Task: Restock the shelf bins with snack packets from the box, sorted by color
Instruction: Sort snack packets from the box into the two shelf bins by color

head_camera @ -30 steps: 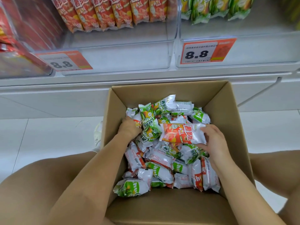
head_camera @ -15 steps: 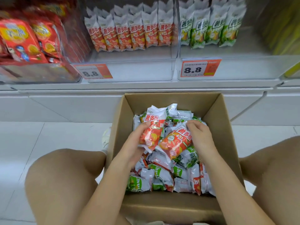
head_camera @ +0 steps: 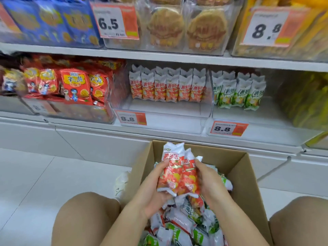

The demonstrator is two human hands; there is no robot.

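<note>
Two red snack packets stand upright side by side above the cardboard box. My left hand grips the left packet and my right hand grips the right one, pressing them together. Below them the box holds several mixed red and green packets. On the lower shelf a clear bin holds a row of red packets. The clear bin to its right holds green packets.
Large red snack bags fill the bin on the left. Blue bags, round cakes and yellow packs sit on the upper shelf. Price tags reading 8.8 hang on the bin fronts. My knees flank the box on the white tiled floor.
Both hands lifted the two red packets out of the pile and brought them together upright. The view tilted up, showing more of the shelves.
</note>
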